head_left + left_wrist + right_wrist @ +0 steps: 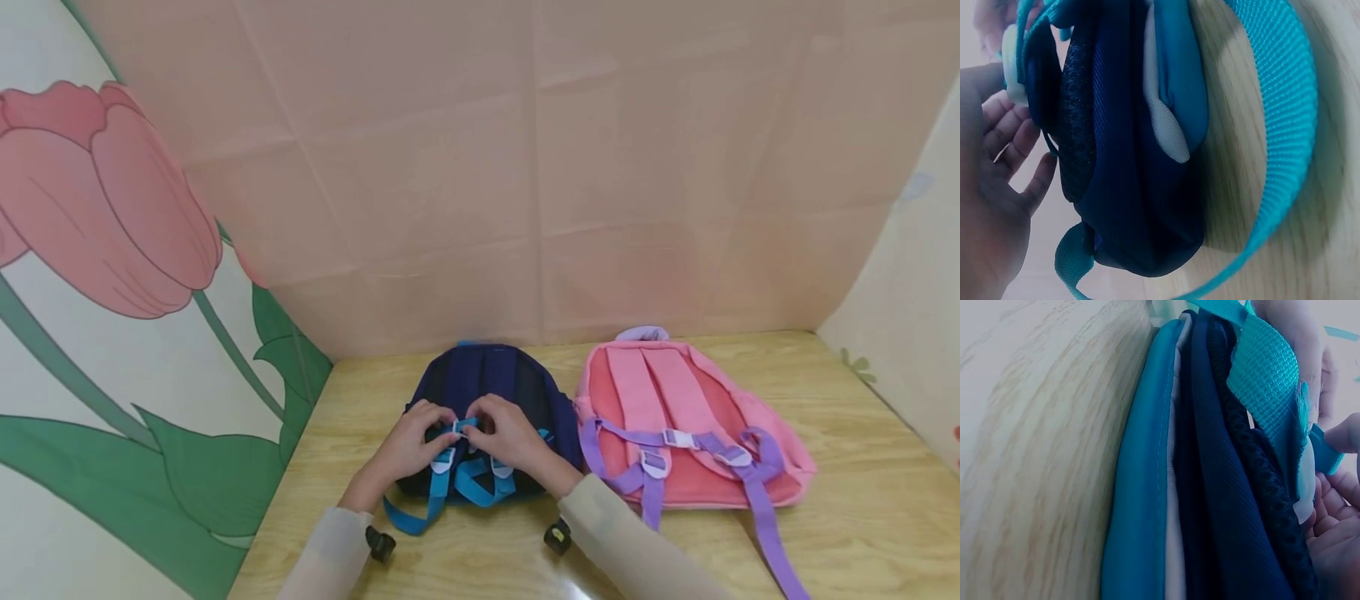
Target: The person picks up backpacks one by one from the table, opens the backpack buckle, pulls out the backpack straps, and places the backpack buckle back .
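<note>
A small navy backpack [482, 367] with bright blue webbing lies on the table, its shoulder straps facing up. Over its lower middle, the fingertips of my left hand [414, 437] pinch a white buckle [459, 427] on the short blue cross strap. Opposite it, my right hand [512, 432] pinches the blue webbing [1327, 456] between thumb and fingers. Below the hands, white strap adjusters [443, 461] sit on the shoulder straps. A long blue strap [1288, 119] loops out over the table on the left side. The fingers partly hide the buckle.
Close on the right lies a pink backpack [697, 392] with purple straps and a white chest buckle [678, 438] joining them. One purple strap end [776, 550] trails toward the front. The wooden table [862, 483] meets a pinkish cloth [450, 208] behind and a tulip-printed wall [112, 208] at left.
</note>
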`<control>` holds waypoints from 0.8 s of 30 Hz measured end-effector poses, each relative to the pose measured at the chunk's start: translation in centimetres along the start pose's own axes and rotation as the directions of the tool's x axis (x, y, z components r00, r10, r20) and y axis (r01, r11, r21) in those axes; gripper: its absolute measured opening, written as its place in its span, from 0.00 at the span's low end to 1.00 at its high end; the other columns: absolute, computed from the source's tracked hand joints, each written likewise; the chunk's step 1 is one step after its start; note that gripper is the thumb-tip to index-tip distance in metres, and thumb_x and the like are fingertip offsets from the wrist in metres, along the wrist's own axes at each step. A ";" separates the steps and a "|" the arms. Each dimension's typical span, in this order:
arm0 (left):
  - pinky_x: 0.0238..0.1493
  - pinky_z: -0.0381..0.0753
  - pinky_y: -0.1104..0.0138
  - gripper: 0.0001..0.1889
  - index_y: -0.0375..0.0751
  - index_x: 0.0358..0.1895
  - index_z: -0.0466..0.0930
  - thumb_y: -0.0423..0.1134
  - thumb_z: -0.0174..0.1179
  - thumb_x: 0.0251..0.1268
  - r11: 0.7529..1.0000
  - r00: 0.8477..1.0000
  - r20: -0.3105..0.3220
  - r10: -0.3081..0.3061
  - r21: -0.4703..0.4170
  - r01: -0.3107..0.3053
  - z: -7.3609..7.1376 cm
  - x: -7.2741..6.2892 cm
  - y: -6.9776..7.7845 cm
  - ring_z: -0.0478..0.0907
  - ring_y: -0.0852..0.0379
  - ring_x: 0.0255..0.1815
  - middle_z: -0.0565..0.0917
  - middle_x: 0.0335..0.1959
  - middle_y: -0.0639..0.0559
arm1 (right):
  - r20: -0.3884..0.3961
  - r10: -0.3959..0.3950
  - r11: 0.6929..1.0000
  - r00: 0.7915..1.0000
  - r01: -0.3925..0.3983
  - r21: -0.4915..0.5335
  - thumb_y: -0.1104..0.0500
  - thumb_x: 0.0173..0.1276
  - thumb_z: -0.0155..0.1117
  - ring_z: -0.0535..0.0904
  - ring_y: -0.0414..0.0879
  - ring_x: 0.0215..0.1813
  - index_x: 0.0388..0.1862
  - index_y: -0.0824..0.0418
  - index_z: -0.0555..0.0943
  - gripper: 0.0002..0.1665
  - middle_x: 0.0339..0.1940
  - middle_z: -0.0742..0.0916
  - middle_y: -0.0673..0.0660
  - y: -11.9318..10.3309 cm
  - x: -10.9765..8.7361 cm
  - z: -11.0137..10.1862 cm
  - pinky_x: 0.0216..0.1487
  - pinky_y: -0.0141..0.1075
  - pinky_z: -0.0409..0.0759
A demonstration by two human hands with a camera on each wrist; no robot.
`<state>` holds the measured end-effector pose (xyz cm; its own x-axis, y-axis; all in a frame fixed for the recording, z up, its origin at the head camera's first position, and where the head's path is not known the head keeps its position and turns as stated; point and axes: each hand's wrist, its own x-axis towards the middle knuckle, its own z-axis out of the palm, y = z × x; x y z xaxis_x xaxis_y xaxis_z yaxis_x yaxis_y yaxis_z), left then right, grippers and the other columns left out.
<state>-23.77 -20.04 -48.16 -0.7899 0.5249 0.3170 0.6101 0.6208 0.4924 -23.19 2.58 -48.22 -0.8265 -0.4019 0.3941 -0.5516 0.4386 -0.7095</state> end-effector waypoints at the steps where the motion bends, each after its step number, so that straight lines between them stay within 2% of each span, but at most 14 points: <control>1: 0.47 0.78 0.63 0.10 0.45 0.49 0.83 0.42 0.66 0.70 1.000 1.000 0.001 -0.003 0.000 0.003 0.0 0.0 0.0 0.73 0.60 0.44 0.83 0.43 0.56 | 0.005 -0.001 1.000 1.000 0.001 0.002 0.59 0.68 0.69 0.71 0.37 0.29 0.42 0.56 0.83 0.06 0.32 0.79 0.49 0.0 0.0 0.0 0.29 0.31 0.74; 11: 0.47 0.78 0.63 0.09 0.46 0.48 0.84 0.43 0.66 0.69 1.000 1.000 0.008 -0.015 0.024 0.014 0.2 0.0 0.1 0.73 0.60 0.45 0.84 0.42 0.57 | 0.074 -0.004 0.999 0.997 0.006 -0.035 0.56 0.70 0.69 0.73 0.37 0.30 0.47 0.59 0.83 0.11 0.36 0.80 0.51 -0.4 0.4 -0.3 0.32 0.30 0.76; 15: 0.47 0.78 0.63 0.09 0.46 0.48 0.84 0.42 0.67 0.69 0.999 1.000 0.004 -0.017 0.032 0.016 0.3 0.1 0.1 0.73 0.60 0.45 0.84 0.42 0.57 | 0.092 0.002 0.999 0.996 0.003 -0.055 0.56 0.69 0.70 0.73 0.37 0.30 0.46 0.58 0.83 0.10 0.36 0.80 0.50 -0.6 0.6 -0.4 0.33 0.30 0.76; 24: 0.49 0.79 0.62 0.09 0.47 0.49 0.83 0.42 0.66 0.69 1.000 1.000 -0.002 -0.029 -0.001 0.029 0.3 -0.3 0.0 0.74 0.60 0.46 0.83 0.44 0.58 | 0.076 0.027 0.997 0.997 -0.021 -0.070 0.56 0.70 0.69 0.72 0.37 0.30 0.43 0.57 0.84 0.07 0.34 0.79 0.49 -0.9 0.3 -0.3 0.31 0.30 0.75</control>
<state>-23.54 -19.98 -48.51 -0.8074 0.5056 0.3041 0.5869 0.6350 0.5024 -23.02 2.36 -47.29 -0.8300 -0.4501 0.3295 -0.5404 0.5025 -0.6749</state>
